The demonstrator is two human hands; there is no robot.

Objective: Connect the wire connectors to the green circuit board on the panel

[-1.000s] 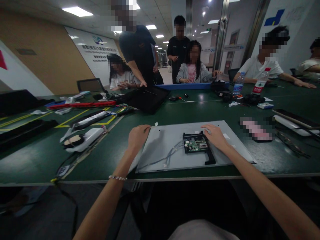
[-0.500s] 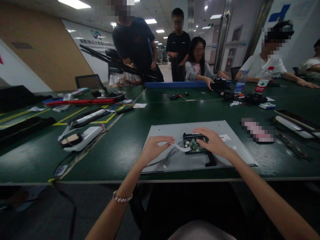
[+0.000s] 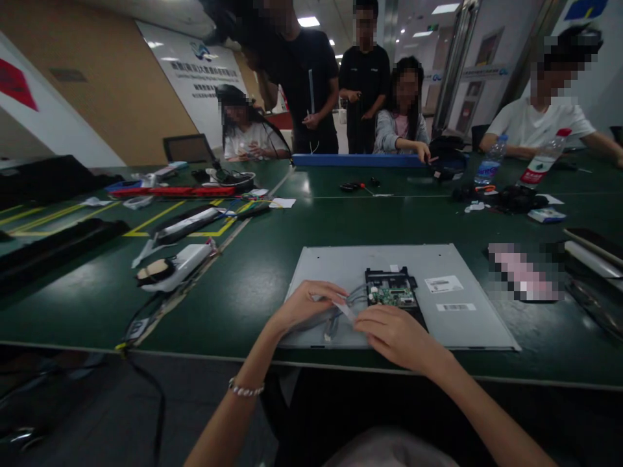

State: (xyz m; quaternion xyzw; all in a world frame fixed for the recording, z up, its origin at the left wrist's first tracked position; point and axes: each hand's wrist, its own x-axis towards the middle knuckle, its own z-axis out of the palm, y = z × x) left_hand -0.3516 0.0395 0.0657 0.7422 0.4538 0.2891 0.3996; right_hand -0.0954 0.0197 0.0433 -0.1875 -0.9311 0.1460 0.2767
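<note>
Grey metal panel [image 3: 331, 266], near edge of dark green tabletop [image 3: 253, 272]. Left hand [image 3: 307, 305] and right hand [image 3: 396, 332], lately at panel's far edge, now pinch thin white strip [image 3: 346, 311] between fingertips. Work has shifted to strip.

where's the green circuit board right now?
Head view: the green circuit board sits near the middle of the grey metal panel, just beyond the right hand and the white strip pinched in the left hand, left of a white label.

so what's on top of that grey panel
A green circuit board in a black frame, thin wires, two white labels. The left hand and right hand, pinching a white strip, cover the panel's near part.
</note>
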